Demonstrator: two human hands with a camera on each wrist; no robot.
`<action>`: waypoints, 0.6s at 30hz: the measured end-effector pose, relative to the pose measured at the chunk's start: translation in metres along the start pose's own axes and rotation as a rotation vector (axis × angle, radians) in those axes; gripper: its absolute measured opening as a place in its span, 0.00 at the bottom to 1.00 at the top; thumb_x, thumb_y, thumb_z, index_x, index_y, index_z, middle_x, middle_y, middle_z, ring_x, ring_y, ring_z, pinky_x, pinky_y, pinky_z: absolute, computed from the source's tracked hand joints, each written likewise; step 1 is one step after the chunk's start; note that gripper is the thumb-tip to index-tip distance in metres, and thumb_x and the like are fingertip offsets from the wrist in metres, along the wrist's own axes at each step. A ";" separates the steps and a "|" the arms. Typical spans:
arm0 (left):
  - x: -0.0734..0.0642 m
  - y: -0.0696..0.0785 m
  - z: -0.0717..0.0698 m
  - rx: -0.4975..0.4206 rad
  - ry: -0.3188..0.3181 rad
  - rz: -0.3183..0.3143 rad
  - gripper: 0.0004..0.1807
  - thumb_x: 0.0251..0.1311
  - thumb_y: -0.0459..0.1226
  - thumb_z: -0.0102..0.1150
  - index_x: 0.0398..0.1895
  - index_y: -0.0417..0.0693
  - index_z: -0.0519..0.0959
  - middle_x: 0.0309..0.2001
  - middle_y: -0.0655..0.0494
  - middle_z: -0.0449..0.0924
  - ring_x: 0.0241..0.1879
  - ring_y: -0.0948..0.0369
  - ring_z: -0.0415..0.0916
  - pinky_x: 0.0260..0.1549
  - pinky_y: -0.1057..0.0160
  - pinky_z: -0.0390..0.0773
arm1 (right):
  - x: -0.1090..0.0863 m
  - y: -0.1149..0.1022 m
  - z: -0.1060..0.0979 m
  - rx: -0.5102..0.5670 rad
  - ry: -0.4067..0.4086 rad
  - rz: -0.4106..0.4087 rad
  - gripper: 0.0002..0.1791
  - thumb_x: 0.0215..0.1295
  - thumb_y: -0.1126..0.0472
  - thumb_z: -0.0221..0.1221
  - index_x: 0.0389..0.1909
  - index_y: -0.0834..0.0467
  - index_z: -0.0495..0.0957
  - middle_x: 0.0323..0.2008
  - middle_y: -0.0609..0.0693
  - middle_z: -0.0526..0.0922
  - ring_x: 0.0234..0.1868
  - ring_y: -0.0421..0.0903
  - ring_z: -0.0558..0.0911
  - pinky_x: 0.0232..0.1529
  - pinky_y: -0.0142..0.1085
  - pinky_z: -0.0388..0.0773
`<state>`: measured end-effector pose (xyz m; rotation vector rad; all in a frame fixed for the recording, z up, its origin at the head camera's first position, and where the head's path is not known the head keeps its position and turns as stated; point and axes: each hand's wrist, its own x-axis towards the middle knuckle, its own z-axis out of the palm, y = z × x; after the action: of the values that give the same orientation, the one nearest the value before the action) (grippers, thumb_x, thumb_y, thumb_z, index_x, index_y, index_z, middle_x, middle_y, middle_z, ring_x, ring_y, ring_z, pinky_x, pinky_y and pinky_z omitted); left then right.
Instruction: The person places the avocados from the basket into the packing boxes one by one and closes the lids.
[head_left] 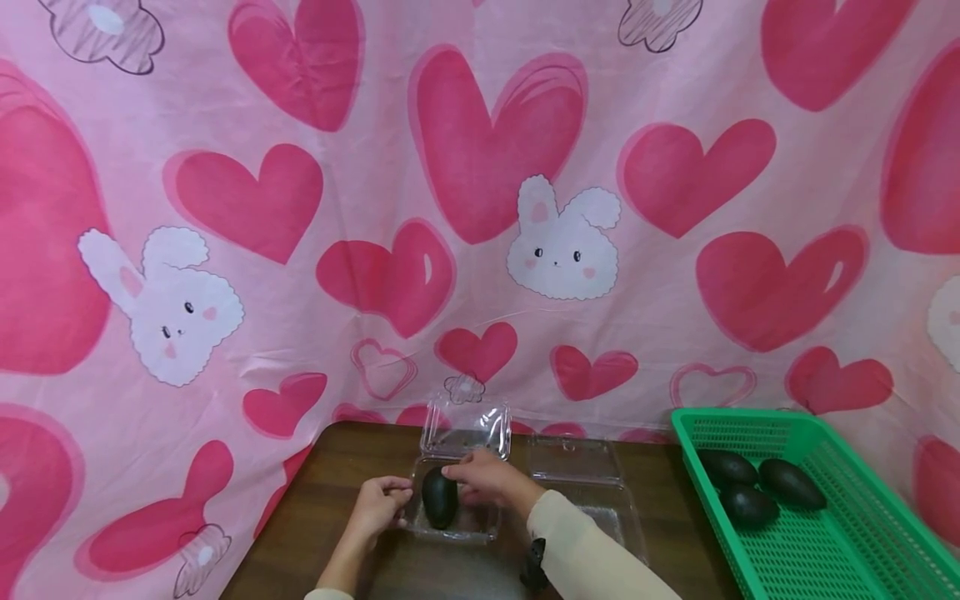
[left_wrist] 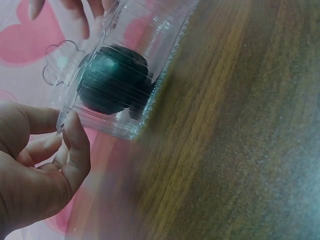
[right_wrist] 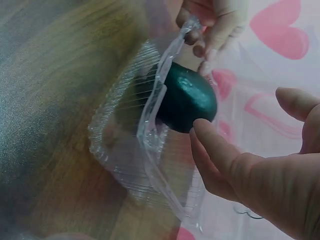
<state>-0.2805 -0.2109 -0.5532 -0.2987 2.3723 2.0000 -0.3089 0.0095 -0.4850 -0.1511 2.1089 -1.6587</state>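
A dark, smooth avocado lies in the left part of a clear plastic clamshell box, whose lid stands raised at the back. With thumb and fingers my left hand pinches the box's left rim; the left wrist view shows this grip plainly. From the other side my right hand reaches over the box. In the right wrist view its extended fingertips touch the avocado, while the thumb stands apart. The avocado's underside is hidden behind the ribbed box wall.
To the right, a second clear box lies unfolded, partly behind my right sleeve. A green plastic basket holds several dark avocados at the far right. Behind the brown table hangs a pink heart-patterned cloth.
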 end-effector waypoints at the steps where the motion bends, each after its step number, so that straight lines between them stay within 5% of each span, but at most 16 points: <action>1: 0.000 0.000 0.000 -0.002 -0.002 0.001 0.13 0.67 0.27 0.60 0.49 0.23 0.79 0.29 0.51 0.77 0.21 0.60 0.69 0.18 0.64 0.81 | -0.001 0.000 -0.002 0.005 -0.009 -0.007 0.25 0.68 0.58 0.65 0.54 0.74 0.71 0.47 0.63 0.77 0.51 0.67 0.83 0.52 0.56 0.85; 18: 0.000 -0.001 -0.001 -0.006 0.007 -0.004 0.13 0.68 0.27 0.60 0.49 0.23 0.79 0.27 0.53 0.76 0.21 0.60 0.69 0.18 0.63 0.81 | -0.035 -0.003 -0.041 0.183 -0.107 -0.130 0.33 0.74 0.51 0.61 0.67 0.71 0.65 0.64 0.69 0.73 0.60 0.61 0.82 0.62 0.58 0.79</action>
<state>-0.2800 -0.2120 -0.5537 -0.3110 2.3677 2.0081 -0.2953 0.0573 -0.4652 -0.3181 1.8930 -1.8660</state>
